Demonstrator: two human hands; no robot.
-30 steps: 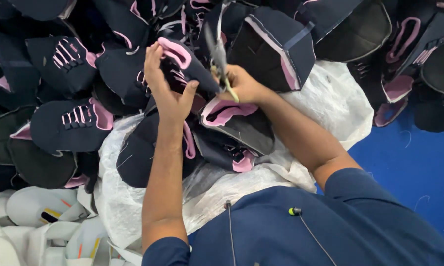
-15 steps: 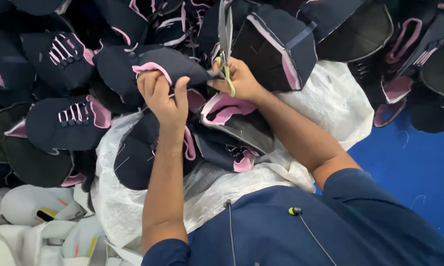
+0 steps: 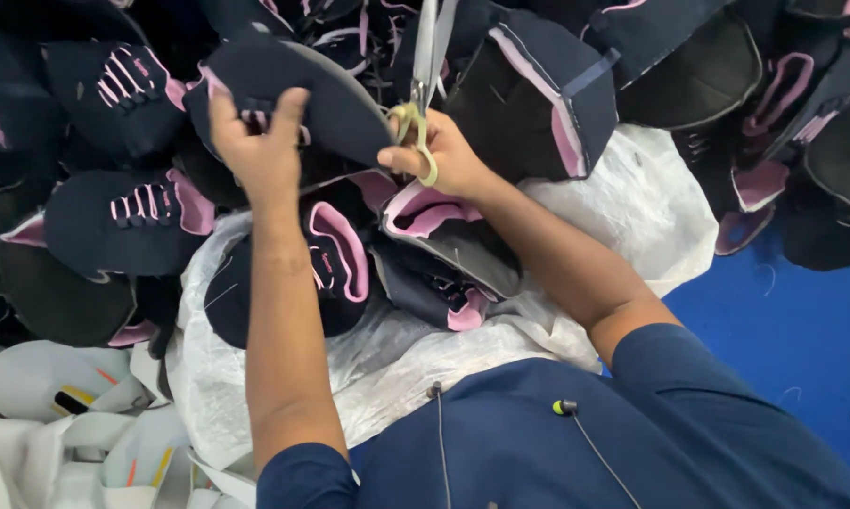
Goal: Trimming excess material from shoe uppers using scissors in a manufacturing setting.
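Note:
My left hand (image 3: 260, 146) grips a dark navy shoe upper (image 3: 302, 90) with pink trim and holds it up above the pile. My right hand (image 3: 444, 155) is closed on a pair of scissors (image 3: 425, 71) with yellowish handles; the blades point away from me, right beside the held upper's edge. Beneath both hands, more navy and pink uppers (image 3: 340, 254) lie on a white plastic sheet (image 3: 397, 349) on my lap.
A heap of navy and pink shoe uppers (image 3: 123, 217) fills the left, top and right. White shoe pieces (image 3: 57, 415) with coloured marks lie at the lower left. A blue floor (image 3: 783, 339) shows at the right. Two thin cords hang on my blue shirt.
My left hand has lifted the navy upper higher and to the left. The right hand with the scissors has stayed close beside it.

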